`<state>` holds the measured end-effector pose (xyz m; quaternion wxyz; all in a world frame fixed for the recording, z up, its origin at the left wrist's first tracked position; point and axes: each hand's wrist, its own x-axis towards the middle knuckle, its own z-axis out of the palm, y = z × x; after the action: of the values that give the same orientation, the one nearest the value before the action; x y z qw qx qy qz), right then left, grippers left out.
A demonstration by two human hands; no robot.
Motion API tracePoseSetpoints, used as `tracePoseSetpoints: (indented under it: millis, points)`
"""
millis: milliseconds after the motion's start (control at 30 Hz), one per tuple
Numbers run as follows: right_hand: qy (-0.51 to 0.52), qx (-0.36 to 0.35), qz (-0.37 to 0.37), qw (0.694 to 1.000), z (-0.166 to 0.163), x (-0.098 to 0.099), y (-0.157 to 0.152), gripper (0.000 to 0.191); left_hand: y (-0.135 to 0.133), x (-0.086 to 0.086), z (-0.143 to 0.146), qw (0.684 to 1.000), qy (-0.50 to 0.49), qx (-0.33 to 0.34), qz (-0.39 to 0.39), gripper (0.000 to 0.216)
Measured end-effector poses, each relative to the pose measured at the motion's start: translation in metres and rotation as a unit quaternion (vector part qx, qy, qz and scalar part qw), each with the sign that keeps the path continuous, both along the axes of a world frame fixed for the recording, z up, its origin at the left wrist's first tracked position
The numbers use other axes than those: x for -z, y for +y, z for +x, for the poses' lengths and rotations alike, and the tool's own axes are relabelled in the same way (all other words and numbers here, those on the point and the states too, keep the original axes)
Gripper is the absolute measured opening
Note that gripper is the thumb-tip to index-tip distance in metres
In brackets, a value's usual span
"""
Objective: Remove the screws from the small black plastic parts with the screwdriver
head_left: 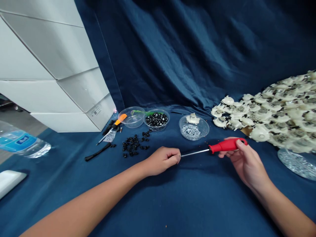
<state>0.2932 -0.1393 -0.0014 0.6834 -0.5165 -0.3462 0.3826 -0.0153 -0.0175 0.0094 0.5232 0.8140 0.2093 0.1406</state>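
Observation:
My right hand [247, 161] grips the red handle of a screwdriver [225, 145], whose metal shaft points left. The shaft's tip reaches the closed fingers of my left hand [165, 160]. Whatever the left fingers pinch at the tip is hidden or too small to make out. Just beyond the shaft stands a clear bowl [204, 134] of small silvery screws [190, 131], with a cream plastic part [193, 118] resting at its back edge. Small black parts [132, 144] lie scattered on the blue cloth, left of and beyond my left hand.
Behind these are a bowl of black parts [156, 119] and a clear bowl [135, 118]. An orange-handled screwdriver [120, 120] lies left. Many cream parts [278, 112] are heaped right, near a clear container [300, 163]. White boxes [59, 95] and a water bottle [22, 141] stand left.

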Motion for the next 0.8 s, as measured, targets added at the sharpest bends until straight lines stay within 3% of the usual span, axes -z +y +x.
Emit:
tracePoseSetpoints:
  millis: [400, 800]
  points:
    - [-0.006, 0.013, -0.013, 1.000, -0.0009, 0.0020, 0.0023, 0.038, -0.0037, -0.0013, 0.0004, 0.999, 0.006, 0.011, 0.042, 0.027]
    - [-0.003, -0.021, 0.018, 1.000, 0.0004, -0.0032, -0.0002, 0.033, -0.0011, -0.0005, -0.0002, 0.999, 0.013, -0.008, 0.028, 0.028]
